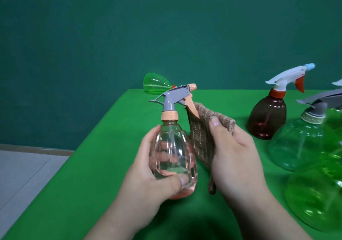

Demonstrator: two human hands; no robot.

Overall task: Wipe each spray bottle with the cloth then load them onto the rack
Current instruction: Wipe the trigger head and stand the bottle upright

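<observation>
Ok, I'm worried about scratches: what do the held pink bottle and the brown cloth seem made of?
The pink bottle looks like clear, glossy moulded plastic: see-through, ribbed, with bright highlights. Its grey spray head looks like matt opaque plastic. The cloth looks like soft brown textile, ribbed and fuzzy; which fibre, I cannot tell.

Clear pink spray bottle, grey trigger head, peach collar and nozzle: held upright, gripped round the body by the left hand. Brown ribbed cloth: folded, pinched in the right hand, laid against the trigger. Brown bottle, white head, red trigger: stood upright at right. Grey-headed green bottle and bright green bottle: stood nearer, the latter blurred. Far green bottle: laid on its side.
</observation>
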